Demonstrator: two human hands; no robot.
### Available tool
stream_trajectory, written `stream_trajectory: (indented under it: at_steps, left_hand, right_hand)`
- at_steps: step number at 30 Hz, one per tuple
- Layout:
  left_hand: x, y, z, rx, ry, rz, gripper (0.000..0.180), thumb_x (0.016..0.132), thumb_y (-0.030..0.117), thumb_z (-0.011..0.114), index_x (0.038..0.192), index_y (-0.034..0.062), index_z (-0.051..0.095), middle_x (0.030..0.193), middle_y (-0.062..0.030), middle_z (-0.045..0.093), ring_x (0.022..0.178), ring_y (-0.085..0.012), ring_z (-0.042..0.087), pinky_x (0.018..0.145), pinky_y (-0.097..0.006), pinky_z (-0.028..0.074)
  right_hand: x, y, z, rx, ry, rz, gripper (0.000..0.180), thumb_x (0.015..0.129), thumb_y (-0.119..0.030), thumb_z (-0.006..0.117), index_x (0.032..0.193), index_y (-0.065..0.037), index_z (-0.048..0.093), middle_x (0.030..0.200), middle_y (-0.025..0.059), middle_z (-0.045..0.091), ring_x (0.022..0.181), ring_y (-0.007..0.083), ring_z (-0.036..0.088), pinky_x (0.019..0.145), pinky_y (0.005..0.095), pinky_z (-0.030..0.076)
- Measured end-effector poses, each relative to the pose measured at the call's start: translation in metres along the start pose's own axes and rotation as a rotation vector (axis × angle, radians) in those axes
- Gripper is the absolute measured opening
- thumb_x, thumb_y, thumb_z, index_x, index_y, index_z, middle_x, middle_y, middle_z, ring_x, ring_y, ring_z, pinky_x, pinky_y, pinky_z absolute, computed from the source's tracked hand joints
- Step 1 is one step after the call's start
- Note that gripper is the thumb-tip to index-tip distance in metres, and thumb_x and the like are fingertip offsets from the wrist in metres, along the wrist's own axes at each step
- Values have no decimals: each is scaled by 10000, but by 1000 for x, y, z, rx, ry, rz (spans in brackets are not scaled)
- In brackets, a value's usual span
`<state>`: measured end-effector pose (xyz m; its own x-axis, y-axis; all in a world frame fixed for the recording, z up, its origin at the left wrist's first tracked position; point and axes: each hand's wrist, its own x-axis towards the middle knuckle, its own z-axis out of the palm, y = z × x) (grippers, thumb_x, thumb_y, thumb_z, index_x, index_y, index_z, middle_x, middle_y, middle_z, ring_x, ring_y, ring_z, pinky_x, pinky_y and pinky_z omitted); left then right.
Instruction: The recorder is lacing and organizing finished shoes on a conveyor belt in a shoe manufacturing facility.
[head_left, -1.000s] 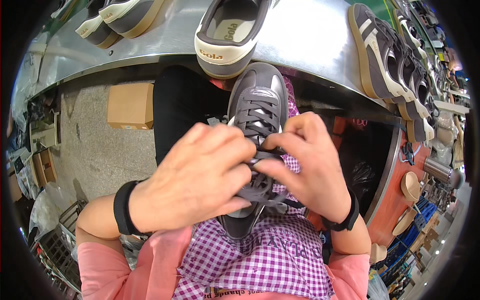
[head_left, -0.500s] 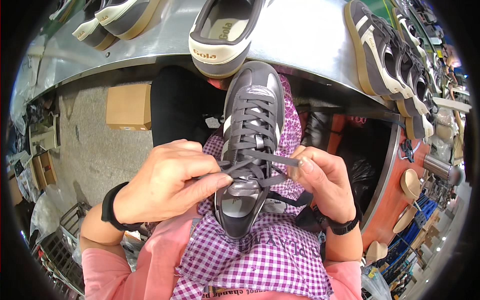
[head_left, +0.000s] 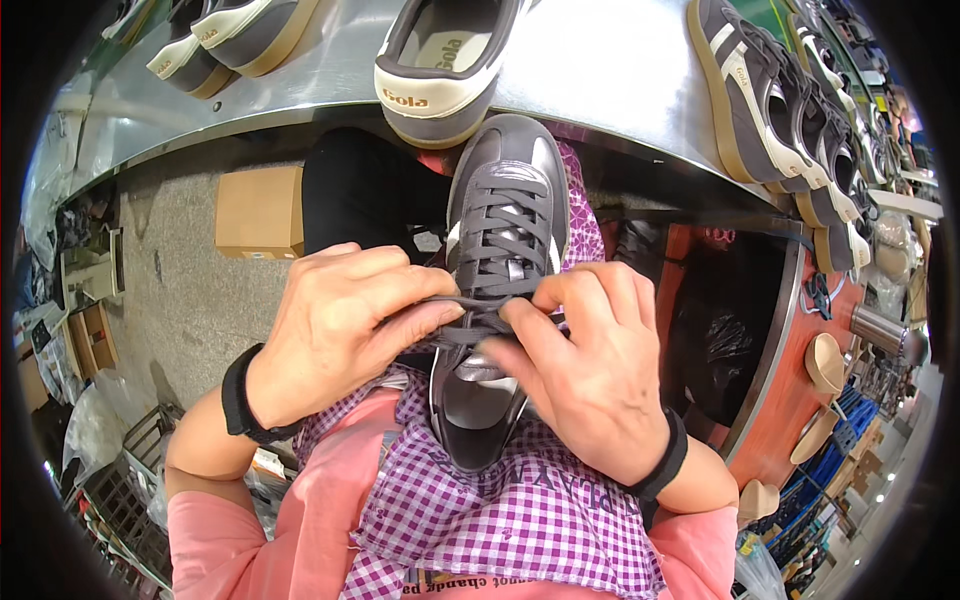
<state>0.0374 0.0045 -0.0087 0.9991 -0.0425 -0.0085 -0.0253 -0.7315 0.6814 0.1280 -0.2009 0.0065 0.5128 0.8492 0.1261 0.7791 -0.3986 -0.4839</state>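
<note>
A dark grey sneaker (head_left: 500, 148) with white side stripes lies on my lap, its toe toward the metal bench and its heel toward me. Its flat grey shoelace (head_left: 508, 238) runs criss-cross up to the collar. My left hand (head_left: 345, 335) pinches a strand of lace between thumb and fingertips, left of the tongue. Over the collar, my right hand (head_left: 600, 375) is closed on lace too, its thumb slightly blurred. The fingers partly hide the upper eyelets and the crossing of the lace ends. A purple checked apron (head_left: 500, 525) lies beneath the heel.
On the metal bench (head_left: 290, 95) a white-heeled sneaker (head_left: 430, 115) stands just beyond the toe. More sneakers (head_left: 740, 90) lean in a row at right, with another pair (head_left: 255, 40) at far left. A cardboard box (head_left: 258, 212) sits on the floor, left.
My right hand has moved left and inward over the collar, bringing its lace end to my left hand. My left hand stays near the same spot, still pinching lace.
</note>
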Motion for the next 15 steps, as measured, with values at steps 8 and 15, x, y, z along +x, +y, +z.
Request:
stream_trajectory:
  at_steps: [8, 15]
  left_hand:
    - [-4, -8, 0, -747, -123, -266, 151, 911, 136, 661, 891, -11, 692, 1031, -65, 551, 903, -149, 563, 816, -288, 471]
    - [6, -7, 0, -1021, -223, -410, 161, 906, 138, 630, 886, -8, 695, 1060, -74, 543, 980, -146, 534, 890, -290, 427]
  right_hand:
    - [-21, 34, -21, 1179, -125, 122, 90, 914, -85, 611, 868, -8, 611, 925, 86, 558, 874, 188, 545, 783, 287, 442]
    - [-2, 8, -30, 455, -459, 350, 188, 892, -191, 679, 929, -22, 605, 672, 140, 609, 587, 279, 633, 530, 347, 465]
